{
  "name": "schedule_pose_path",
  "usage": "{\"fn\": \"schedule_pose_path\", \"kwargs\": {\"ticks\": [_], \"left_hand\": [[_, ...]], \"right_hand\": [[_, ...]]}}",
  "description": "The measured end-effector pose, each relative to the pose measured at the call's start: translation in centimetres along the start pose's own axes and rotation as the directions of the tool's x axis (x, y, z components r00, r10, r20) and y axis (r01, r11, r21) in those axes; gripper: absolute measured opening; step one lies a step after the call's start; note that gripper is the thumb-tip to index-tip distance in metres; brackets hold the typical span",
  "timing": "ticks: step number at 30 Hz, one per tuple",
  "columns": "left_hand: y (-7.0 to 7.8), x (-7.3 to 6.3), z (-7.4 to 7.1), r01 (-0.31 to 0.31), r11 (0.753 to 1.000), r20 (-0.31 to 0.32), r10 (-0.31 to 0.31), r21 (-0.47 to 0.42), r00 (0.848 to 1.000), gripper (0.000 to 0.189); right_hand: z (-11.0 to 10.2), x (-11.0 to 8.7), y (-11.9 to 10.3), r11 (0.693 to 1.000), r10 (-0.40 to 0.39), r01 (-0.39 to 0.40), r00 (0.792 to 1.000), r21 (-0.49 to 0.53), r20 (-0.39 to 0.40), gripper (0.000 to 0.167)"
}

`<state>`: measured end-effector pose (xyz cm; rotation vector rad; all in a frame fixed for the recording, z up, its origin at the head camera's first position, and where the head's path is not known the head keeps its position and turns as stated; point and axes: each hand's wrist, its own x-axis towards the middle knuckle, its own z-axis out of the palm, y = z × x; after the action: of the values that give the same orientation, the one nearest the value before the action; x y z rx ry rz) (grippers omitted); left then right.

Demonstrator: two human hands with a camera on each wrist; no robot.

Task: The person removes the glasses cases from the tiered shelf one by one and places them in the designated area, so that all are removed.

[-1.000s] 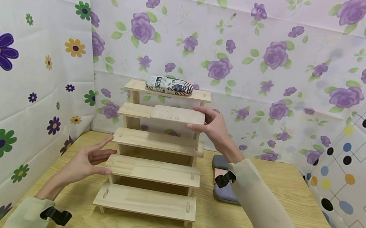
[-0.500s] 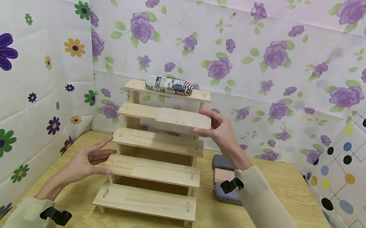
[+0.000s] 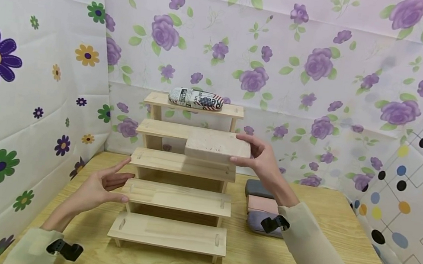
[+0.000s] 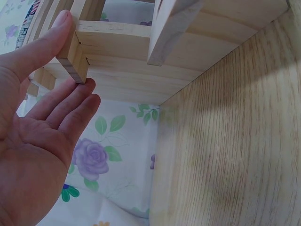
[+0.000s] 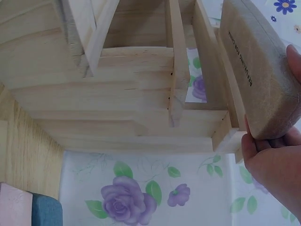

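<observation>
Beige glasses case (image 3: pixel 215 146): raised before the right part of the second tier from the top of a five-tier wooden stand (image 3: pixel 168 231); contact with that tier cannot be confirmed. Dark lettering shows on one face in the right wrist view. Bearings below are from this case in the head view.

Right hand (image 3: pixel 262 159), 3 o'clock: pinches the case by its right end, thumb on the near edge, fingers on the far edge.

Left hand (image 3: pixel 97 186), 8 o'clock: wide, holding nothing, fingers extended, thumb and fingertips against the stand's side.

Newspaper-print case (image 3: pixel 195 99), 11 o'clock: lying lengthwise on the top tier.

Worktop (image 3: pixel 328 206), right of the stand, 4 to 5 o'clock: dark grey case (image 3: pixel 257 188), pink case (image 3: pixel 262 204) and purple-grey case (image 3: pixel 255 222), in a row.

Rose-print backdrop (image 3: pixel 317 100): 12 o'clock, behind the stand.
</observation>
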<state>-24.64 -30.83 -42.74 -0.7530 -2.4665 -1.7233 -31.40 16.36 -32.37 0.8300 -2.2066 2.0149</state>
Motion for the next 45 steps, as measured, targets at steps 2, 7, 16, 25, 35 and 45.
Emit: {"fn": "schedule_pose_path", "kwargs": {"ticks": [2, 7, 16, 25, 35, 45], "left_hand": [[0.0, 0.0, 0.0, -0.001, 1.000, 0.002, 0.001, 0.000, 1.000, 0.108], [0.0, 0.0, 0.0, -0.001, 1.000, 0.002, 0.001, 0.002, 1.000, 0.108], [0.0, 0.0, 0.0, 0.007, 1.000, 0.000, -0.007, 0.005, 1.000, 0.108], [-0.1, 0.0, 0.0, -0.001, 1.000, -0.003, 0.001, 0.015, 1.000, 0.108], [0.0, 0.1, 0.0, -0.009, 1.000, 0.001, 0.009, 0.004, 1.000, 0.108], [-0.2, 0.1, 0.0, 0.002, 1.000, 0.002, -0.002, -0.004, 1.000, 0.109]], "right_hand": [[-0.1, -0.3, 0.1, 1.000, 0.002, -0.002, 1.000, -0.001, -0.002, 0.072], [-0.5, -1.3, 0.5, 1.000, 0.019, -0.019, 1.000, 0.000, 0.003, 0.074], [-1.2, -3.0, 1.1, 1.000, -0.008, 0.009, 1.000, -0.014, 0.022, 0.070], [-2.0, -4.5, 1.8, 1.000, -0.012, 0.012, 1.000, 0.002, -0.008, 0.067], [-3.3, -6.7, 2.3, 1.000, -0.014, 0.014, 1.000, -0.002, 0.000, 0.068], [-4.3, -9.4, 3.1, 0.999, 0.038, -0.039, 0.999, -0.025, -0.015, 0.067]]}}
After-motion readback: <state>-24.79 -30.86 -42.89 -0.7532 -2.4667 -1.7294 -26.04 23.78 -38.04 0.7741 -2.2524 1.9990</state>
